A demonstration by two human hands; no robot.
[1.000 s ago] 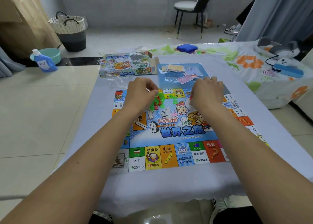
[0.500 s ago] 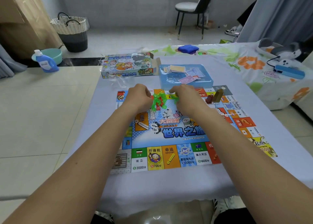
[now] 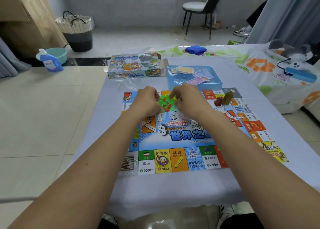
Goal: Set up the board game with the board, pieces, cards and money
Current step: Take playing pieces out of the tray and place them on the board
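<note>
Both hands amid board-edge pieces

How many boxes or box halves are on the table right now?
2: the printed game box at the far left of the table, and the blue tray holding cards and money beside it, just beyond the board. None seems hidden.

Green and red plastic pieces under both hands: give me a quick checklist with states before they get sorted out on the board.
1. Game board lies flat and open on the table: ok.
2. Green and red plastic pieces are piled on the board between the hands: ok.
3. Left hand and right hand are both at the pile, fingers curled: ok.
4. Which pieces each hand grips: cannot tell.
5. Cards and money are laid out by the board: not ok, they sit in the blue tray.
</note>
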